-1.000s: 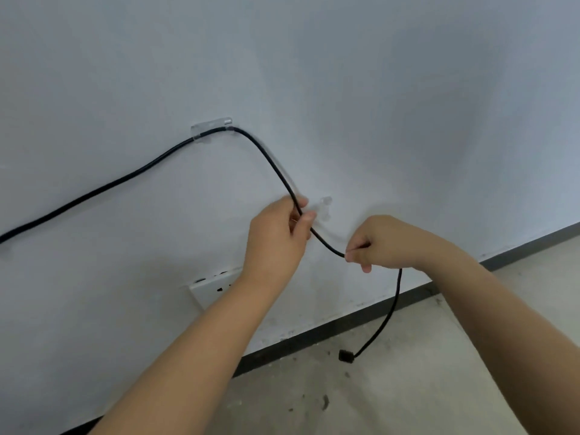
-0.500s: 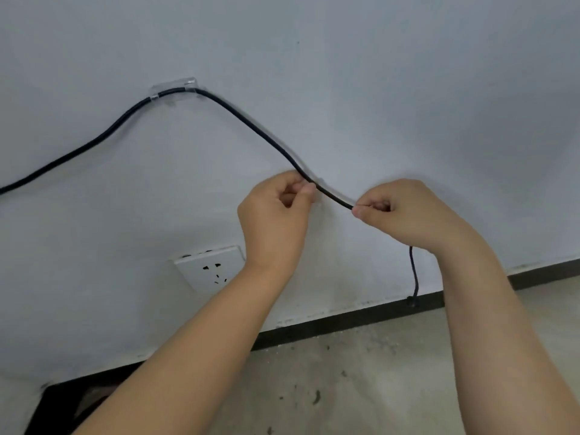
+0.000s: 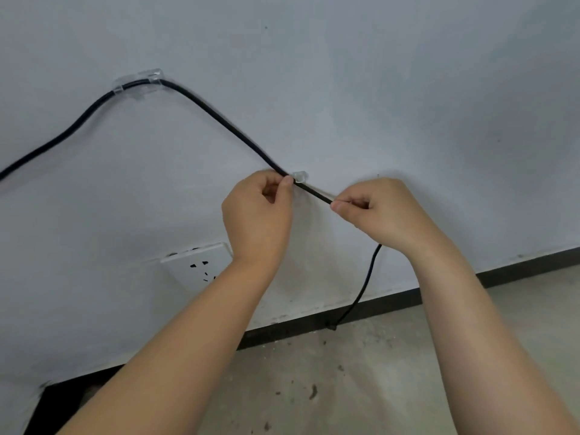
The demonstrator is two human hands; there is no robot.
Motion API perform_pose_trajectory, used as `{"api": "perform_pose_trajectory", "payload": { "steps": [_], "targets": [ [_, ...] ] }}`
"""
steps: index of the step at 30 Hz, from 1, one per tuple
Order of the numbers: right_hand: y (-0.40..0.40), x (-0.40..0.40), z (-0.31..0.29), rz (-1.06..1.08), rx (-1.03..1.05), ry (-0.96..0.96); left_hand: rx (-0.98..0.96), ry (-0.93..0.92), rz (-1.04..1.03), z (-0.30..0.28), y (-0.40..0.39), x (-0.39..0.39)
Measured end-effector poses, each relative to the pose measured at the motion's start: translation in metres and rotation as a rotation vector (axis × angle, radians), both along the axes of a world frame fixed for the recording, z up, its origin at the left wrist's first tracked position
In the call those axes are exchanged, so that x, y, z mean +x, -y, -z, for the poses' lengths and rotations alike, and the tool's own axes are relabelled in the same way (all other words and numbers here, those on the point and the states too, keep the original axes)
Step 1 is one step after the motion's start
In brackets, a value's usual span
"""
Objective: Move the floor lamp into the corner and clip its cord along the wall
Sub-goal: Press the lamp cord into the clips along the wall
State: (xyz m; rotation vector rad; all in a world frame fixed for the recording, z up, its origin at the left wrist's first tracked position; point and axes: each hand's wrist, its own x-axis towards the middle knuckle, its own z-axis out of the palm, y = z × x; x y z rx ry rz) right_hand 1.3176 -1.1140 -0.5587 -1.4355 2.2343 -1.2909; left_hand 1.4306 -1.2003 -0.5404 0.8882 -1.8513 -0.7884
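Partly hidden: cord (image 3: 226, 122) inside right hand (image 3: 381, 211), beside small clip (image 3: 299, 176).

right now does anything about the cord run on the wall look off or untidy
Yes. Past the first clear clip the cord slants steeply down to the second clip instead of running level, and its free end dangles at the baseboard, unplugged from the outlet.

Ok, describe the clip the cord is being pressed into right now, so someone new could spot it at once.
Start at the white socket low on the grey wall, then look up and right to where the two hands pinch the black cord. The small clear clip sits on the wall just above the cord between them. Unlike the long clear clip up left, it is tiny and beside the left hand.
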Motion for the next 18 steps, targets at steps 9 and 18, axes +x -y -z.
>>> {"api": "perform_pose_trajectory", "payload": {
  "steps": [9,18],
  "targets": [
    [0.003,-0.001,0.007,0.022,-0.024,0.064,-0.056,0.021,0.006,-0.001,0.000,-0.001],
    [-0.002,-0.008,0.013,0.043,-0.045,0.065,-0.156,0.174,0.089,-0.009,-0.001,0.002]
  ]
}}
